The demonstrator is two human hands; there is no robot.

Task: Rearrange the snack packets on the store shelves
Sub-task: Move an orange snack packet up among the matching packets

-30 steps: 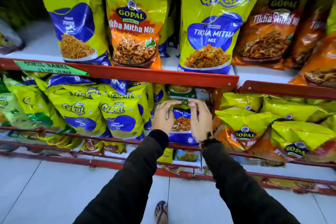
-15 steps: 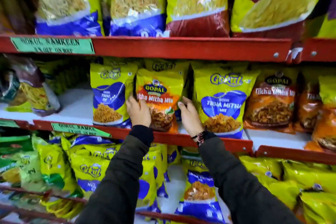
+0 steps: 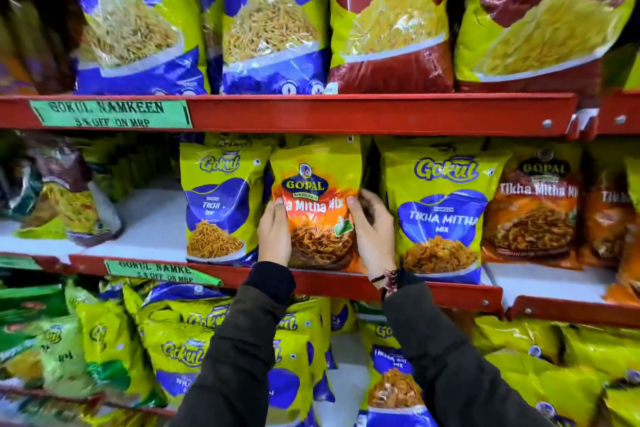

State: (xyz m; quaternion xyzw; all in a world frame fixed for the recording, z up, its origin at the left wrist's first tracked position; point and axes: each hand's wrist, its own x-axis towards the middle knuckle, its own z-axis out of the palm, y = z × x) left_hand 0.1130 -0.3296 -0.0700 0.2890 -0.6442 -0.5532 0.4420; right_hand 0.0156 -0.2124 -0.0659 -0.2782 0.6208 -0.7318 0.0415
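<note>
Packet in hand: the orange Gopal Tikha Mitha Mix packet (image 3: 317, 208) stands upright on the middle shelf (image 3: 433, 293), between a yellow Gokul Tikhi Sev packet (image 3: 221, 201) on its left and a Gokul Tikha Mitha Mix packet (image 3: 440, 208) on its right.
Left hand: the left hand (image 3: 275, 236) lies against the packet's left edge, its fingers (image 3: 273, 215) wrapped onto the front.
Right hand: the right hand (image 3: 372, 232) clasps the right edge, thumb on the front face and the other fingers curled behind (so both hands are closed on this one packet).
Packet's footing: its base appears to rest at the shelf's red front lip; I cannot tell whether it is lifted slightly.
Looks done: the top shelf (image 3: 381, 111) holds a neat upright row of Nylon Gathiya and Nylon Chevda bags.
Looks unfinished: the Gopal packet sits among Gokul ones, while more orange Gopal packets (image 3: 533, 208) stand further right; it likely belongs with them.
Also left: the middle shelf has a bare stretch at left with a slumped bag (image 3: 65, 198), and the lower shelf (image 3: 194, 350) is a leaning jumble of yellow packets.
Overall judgement: the task seems to be midway, with much to straighten.
</note>
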